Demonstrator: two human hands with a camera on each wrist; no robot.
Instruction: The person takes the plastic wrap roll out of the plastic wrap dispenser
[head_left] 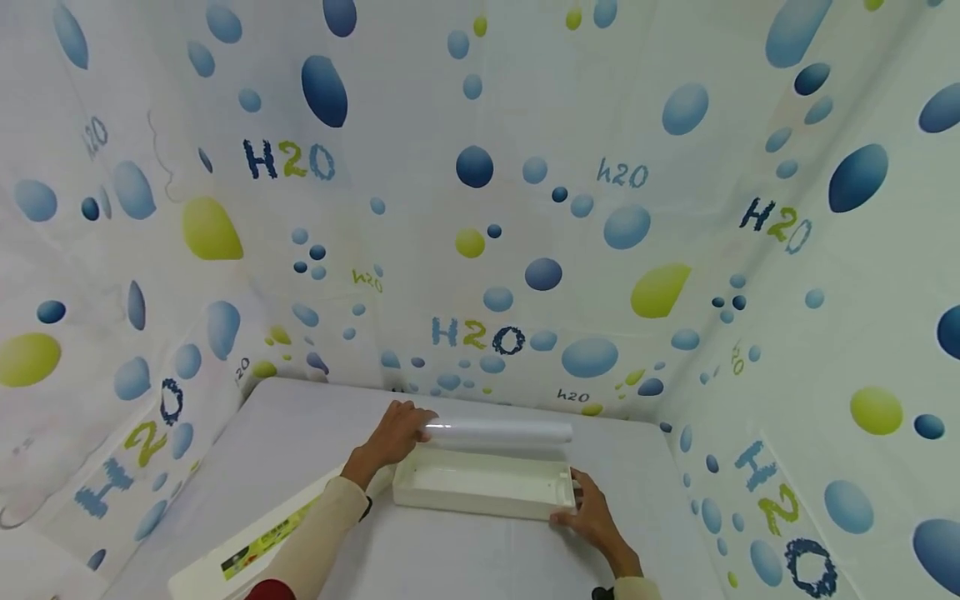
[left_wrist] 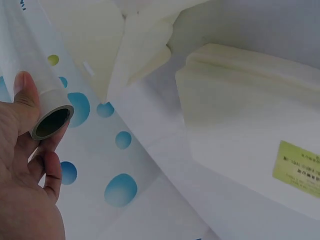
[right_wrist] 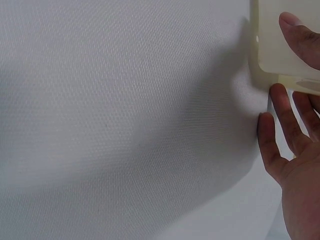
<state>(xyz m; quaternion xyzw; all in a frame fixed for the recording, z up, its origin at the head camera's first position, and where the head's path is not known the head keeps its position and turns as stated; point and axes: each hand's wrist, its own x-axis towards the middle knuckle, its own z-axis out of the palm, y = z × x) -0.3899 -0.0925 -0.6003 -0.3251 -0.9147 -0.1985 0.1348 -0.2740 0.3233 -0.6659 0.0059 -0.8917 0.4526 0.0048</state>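
Note:
My left hand [head_left: 396, 435] holds the left end of a roll of clear plastic wrap [head_left: 501, 431], behind a long cream-white box. In the left wrist view, the thumb and fingers are around the roll's end [left_wrist: 54, 122], where the hollow core shows. The open-topped box [head_left: 480, 502] lies lengthwise on the table, its inside visible. At its right end, my right hand [head_left: 592, 512] grips the end wall, with the thumb at the near corner. The right wrist view shows the thumb [right_wrist: 300, 37] against the box [right_wrist: 270, 55] and the fingers around its end.
A long white lid-like piece [head_left: 217, 562] with a yellow-green label [head_left: 270, 537] lies at the left, partly under the left forearm. A pale cloth covers the table [head_left: 450, 558]. Behind and at both sides hang white sheets [head_left: 420, 208] printed with blue and green drops.

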